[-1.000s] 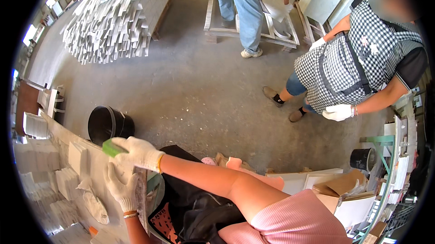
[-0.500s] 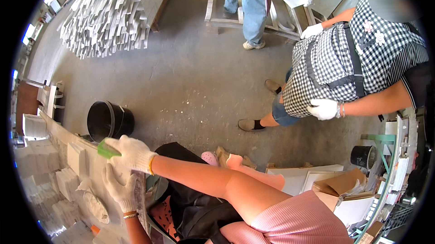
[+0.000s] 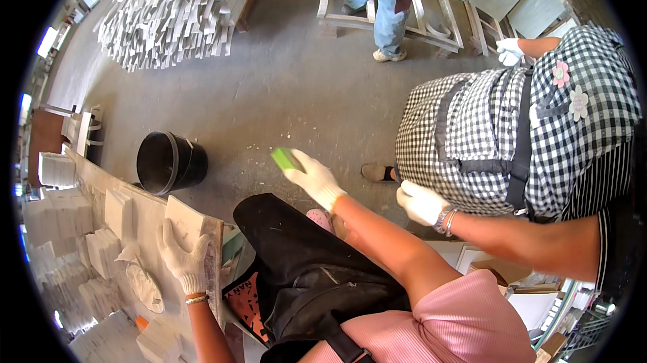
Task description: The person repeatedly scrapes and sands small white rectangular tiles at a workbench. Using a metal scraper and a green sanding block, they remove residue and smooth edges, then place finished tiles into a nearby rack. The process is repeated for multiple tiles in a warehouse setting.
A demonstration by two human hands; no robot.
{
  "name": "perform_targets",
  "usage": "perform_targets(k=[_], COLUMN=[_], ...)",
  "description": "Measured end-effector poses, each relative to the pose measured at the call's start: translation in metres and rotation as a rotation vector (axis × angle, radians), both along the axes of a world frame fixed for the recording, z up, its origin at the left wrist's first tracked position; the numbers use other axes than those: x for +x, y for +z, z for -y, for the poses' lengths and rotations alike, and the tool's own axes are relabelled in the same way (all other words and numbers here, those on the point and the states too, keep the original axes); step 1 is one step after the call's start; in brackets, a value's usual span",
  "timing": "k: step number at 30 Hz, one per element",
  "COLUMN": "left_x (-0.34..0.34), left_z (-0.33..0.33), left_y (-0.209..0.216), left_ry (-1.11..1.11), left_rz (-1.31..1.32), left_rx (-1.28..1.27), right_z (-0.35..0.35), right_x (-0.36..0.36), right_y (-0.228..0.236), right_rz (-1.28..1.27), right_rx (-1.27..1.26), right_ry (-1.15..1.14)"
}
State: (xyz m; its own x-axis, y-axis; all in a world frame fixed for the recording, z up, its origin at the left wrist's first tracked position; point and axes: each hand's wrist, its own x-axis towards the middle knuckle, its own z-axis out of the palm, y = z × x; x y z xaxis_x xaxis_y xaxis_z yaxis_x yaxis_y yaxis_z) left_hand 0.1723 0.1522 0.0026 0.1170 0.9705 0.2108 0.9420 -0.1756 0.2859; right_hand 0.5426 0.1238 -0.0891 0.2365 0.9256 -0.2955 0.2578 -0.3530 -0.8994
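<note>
My right hand (image 3: 314, 180), in a white knit glove, is closed around a bright green block (image 3: 284, 159) that looks like a sponge. It is held out in front of me, over the floor to the right of the bench. At the near edge of the bench, my gloved left hand (image 3: 182, 255) has its fingers and thumb apart. Those fingers overlap the front of a pale rectangular tile (image 3: 184, 217), and whether they press on it I cannot tell. Beside the hand lies a round, pale, dusty piece (image 3: 144, 287) on the bench (image 3: 94, 178).
Stacks of pale tiles (image 3: 102, 252) line the bench's left. A black bucket (image 3: 170, 162) stands beyond it. A co-worker in a checked apron (image 3: 472, 134) is close on my right; another person (image 3: 385, 6) stands by wooden frames. Pale strips (image 3: 172, 19) are piled far left.
My right hand has swung away from the bench to the right, carrying the green sponge-like block. The tile by my left hand now shows. The co-worker in the checked apron has come nearer.
</note>
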Motion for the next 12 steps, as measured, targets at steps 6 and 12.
perform_targets(k=[6, 12], left_x=[0.005, -0.004], left_z=[-0.004, -0.006], left_y=[0.007, 0.013], left_ry=[0.027, 0.002], left_rz=[-0.005, 0.01], left_rx=[-0.003, 0.014], right_z=[0.092, 0.131], right_x=[0.03, 0.023], right_y=[-0.041, -0.033], right_rz=[0.176, 0.217], right_rx=[-0.307, -0.508], right_ry=[0.108, 0.19])
